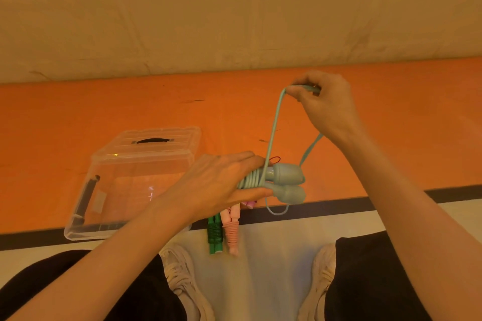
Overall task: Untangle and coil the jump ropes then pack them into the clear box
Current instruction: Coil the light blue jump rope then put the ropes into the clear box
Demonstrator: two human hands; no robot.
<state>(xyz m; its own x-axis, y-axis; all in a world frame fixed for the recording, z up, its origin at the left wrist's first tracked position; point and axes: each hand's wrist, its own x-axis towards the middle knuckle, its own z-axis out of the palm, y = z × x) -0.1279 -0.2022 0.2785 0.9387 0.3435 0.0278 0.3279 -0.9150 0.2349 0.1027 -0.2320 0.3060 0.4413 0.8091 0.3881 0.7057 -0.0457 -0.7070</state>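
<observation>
The clear box (pixel 109 190) sits at the left on the orange floor (pixel 391 164), apparently holding no ropes, with its lid (pixel 154 142) propped behind. The left hand (pixel 221 185) grips the blue rope's 2 handles (pixel 284 182), several turns wound on. The green rope (pixel 215 234) and pink rope (pixel 232 229) lie coiled below, unpacked, while the right hand's (pixel 326 107) fingers pinch the remaining blue cord (pixel 273 133), so winding and packing seem left.

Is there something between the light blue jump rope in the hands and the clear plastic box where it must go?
Nothing visible blocks it. The clear plastic box lies open, with its lid behind it, left of the light blue jump rope.
</observation>
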